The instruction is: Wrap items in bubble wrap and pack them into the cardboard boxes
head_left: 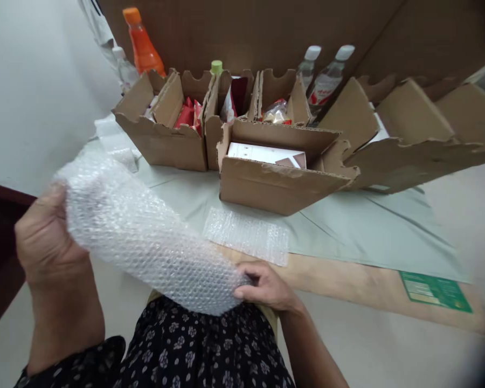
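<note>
A bundle of clear bubble wrap (145, 237) stretches across my lap, rolled round something I cannot make out. My left hand (46, 237) grips its upper left end with the fingers curled behind it. My right hand (264, 285) pinches its lower right end. Just beyond my right hand, a small flat piece of bubble wrap (246, 234) lies on the table edge. Behind it stands an open cardboard box (275, 183) with a white carton (262, 153) inside.
Several open cardboard boxes (161, 140) with red packets line the back, more empty ones at right (408, 145). An orange bottle (143, 46) and clear bottles (327, 81) stand behind. A pale green sheet (367, 226) covers the table; a green label (434, 291) lies at right.
</note>
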The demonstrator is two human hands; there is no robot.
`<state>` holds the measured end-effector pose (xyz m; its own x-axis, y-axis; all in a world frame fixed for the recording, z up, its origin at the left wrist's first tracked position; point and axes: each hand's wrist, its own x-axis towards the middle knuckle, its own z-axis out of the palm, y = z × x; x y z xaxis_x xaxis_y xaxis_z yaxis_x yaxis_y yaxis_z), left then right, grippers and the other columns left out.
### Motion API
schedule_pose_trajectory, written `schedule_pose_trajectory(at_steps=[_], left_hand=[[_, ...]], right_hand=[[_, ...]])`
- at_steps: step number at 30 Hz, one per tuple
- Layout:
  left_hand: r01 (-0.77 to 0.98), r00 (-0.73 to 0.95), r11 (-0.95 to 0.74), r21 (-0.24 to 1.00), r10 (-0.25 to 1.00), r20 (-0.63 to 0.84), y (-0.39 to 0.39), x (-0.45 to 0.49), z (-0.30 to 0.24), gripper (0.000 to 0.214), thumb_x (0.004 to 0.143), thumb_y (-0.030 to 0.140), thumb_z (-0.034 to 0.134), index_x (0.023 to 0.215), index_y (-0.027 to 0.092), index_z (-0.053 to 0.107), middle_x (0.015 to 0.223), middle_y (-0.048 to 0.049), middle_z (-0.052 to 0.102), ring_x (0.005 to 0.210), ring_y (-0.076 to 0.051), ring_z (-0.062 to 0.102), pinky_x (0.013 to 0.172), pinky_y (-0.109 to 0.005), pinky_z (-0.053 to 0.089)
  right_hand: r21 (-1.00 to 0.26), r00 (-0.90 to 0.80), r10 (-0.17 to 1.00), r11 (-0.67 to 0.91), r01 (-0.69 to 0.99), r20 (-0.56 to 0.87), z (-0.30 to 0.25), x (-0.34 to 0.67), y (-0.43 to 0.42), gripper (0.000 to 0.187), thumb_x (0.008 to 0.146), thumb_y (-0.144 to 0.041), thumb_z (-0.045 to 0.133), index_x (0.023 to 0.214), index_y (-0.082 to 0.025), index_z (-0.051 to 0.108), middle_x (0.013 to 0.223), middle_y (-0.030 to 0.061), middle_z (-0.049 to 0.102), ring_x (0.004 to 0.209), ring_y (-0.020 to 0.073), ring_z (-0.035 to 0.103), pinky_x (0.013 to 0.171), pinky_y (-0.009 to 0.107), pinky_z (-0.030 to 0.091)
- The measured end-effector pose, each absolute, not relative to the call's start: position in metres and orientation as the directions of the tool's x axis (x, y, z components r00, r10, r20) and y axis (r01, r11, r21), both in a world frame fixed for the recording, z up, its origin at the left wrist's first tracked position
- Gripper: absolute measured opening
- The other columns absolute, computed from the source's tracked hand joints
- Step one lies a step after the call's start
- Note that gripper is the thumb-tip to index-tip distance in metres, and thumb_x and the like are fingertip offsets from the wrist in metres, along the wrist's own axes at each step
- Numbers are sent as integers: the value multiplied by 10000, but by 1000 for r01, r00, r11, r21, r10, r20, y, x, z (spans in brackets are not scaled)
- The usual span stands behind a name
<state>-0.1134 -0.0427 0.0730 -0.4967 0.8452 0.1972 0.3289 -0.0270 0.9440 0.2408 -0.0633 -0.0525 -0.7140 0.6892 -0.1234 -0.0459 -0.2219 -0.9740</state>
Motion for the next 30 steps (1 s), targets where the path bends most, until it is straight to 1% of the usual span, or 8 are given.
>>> schedule_pose_trajectory(at_steps=[3,6,11,15,18,24,28,30], left_hand=[[3,-569,-49,999,821,42,-33,-117,55,204,683,329,812,739,249,633,820,33,730,900,-217,692,741,-346,617],[-40,-609,53,998,790,-66,-30,-113,31,246,535,176,815,698,211,634,716,51,689,700,-128,612,618,-251,543],[10,-471,328,945,835,-285,-35,-97,-3,274,476,245,837,681,193,664,644,30,674,591,-115,580,554,-238,496],[94,-359,393,915,871,-337,-36,-82,-19,306,481,317,861,669,193,653,605,27,641,529,-112,548,502,-237,480],[177,-312,394,902,892,-328,-33,-70,-25,324,515,371,844,696,196,640,625,31,631,514,-102,539,494,-229,470],[332,-286,276,902,941,-183,-17,-78,-22,260,636,409,760,745,193,664,677,12,653,561,-120,563,529,-245,486],[581,-304,136,802,951,59,22,-101,-13,202,756,366,673,825,176,685,674,21,647,608,-134,576,614,-269,483],[632,-305,110,767,945,116,51,-106,-11,186,778,323,672,870,163,699,717,21,655,667,-138,584,682,-278,483]], right_hand=[[-976,-505,839,-216,31,-202,-48,273,-70,334,795,-510,830,877,-196,749,812,24,700,715,156,618,660,278,500],[-969,-268,933,-212,130,-240,-41,303,-73,357,767,-514,839,909,-198,750,818,42,714,715,172,633,633,282,520],[-919,2,977,-200,341,-212,-33,333,-67,355,781,-487,787,984,-197,754,752,28,700,600,153,581,524,272,475],[-803,105,992,-123,583,-75,-38,342,-50,379,804,-490,717,1033,-191,762,696,14,669,583,160,542,577,307,481],[-729,165,986,-133,672,-28,-45,345,-39,441,804,-499,677,1090,-172,756,624,-11,598,569,164,507,610,325,469],[-793,136,988,-144,592,-78,-43,335,-46,461,836,-471,660,1169,-158,725,663,-19,575,584,153,497,613,313,464],[-888,-69,981,-134,441,-182,-41,297,-69,527,933,-384,608,1412,-165,613,699,-29,588,596,137,503,594,273,455],[-912,-217,948,-138,386,-235,-45,267,-80,565,965,-335,581,1513,-202,540,714,-31,610,592,134,495,601,272,459]])
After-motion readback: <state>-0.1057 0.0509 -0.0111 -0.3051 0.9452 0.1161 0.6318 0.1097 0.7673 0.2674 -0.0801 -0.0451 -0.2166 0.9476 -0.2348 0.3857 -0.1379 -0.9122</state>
